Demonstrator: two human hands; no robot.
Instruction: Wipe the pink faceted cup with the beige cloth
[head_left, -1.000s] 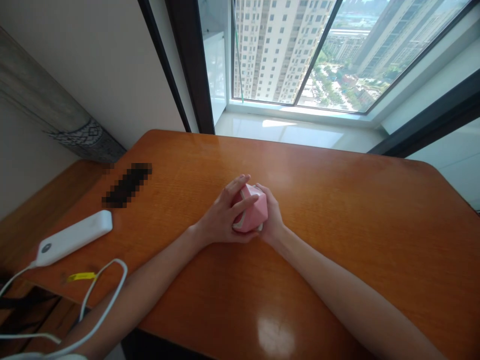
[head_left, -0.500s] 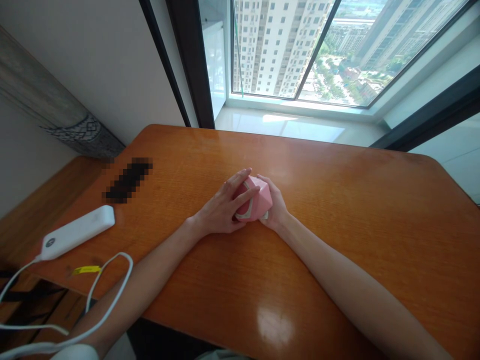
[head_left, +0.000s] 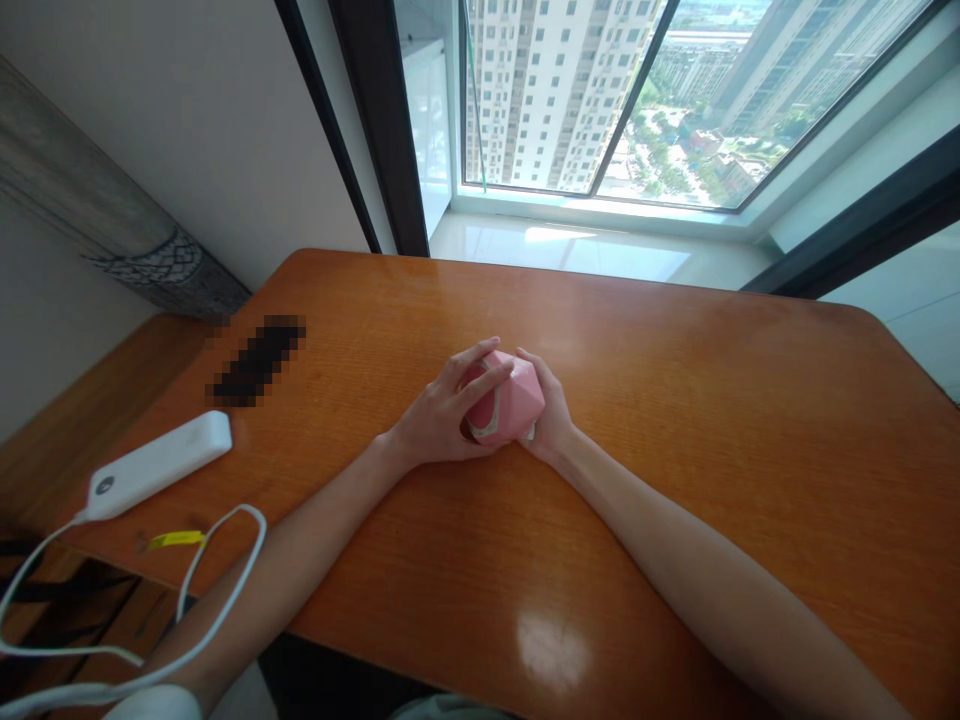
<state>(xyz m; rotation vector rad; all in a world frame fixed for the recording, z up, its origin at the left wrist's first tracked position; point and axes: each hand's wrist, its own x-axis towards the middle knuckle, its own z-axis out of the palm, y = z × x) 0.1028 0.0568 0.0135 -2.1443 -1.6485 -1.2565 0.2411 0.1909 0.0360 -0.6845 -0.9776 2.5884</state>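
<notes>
Between my two hands is a pink faceted object (head_left: 517, 400) with pale whitish trim along its left side and lower right; its exact kind does not show. My left hand (head_left: 450, 410) grips it from the left, fingers bent over the top and thumb beneath. Around its right side wraps my right hand (head_left: 553, 405), with most of those fingers hidden behind the object. Both hands are over the middle of the brown wooden table (head_left: 712, 430).
At the table's left lies a white power bank (head_left: 161, 465) with a white cable (head_left: 251, 560) looping across my left forearm. A yellow tag (head_left: 177, 539) is on the cable. Behind the power bank is a blurred-out dark item (head_left: 255, 362). A window (head_left: 600, 100) stands beyond the far edge.
The fingers of my left hand have shifted slightly on the pink object, and its thumb reaches a little further right underneath. My right hand keeps its hold.
</notes>
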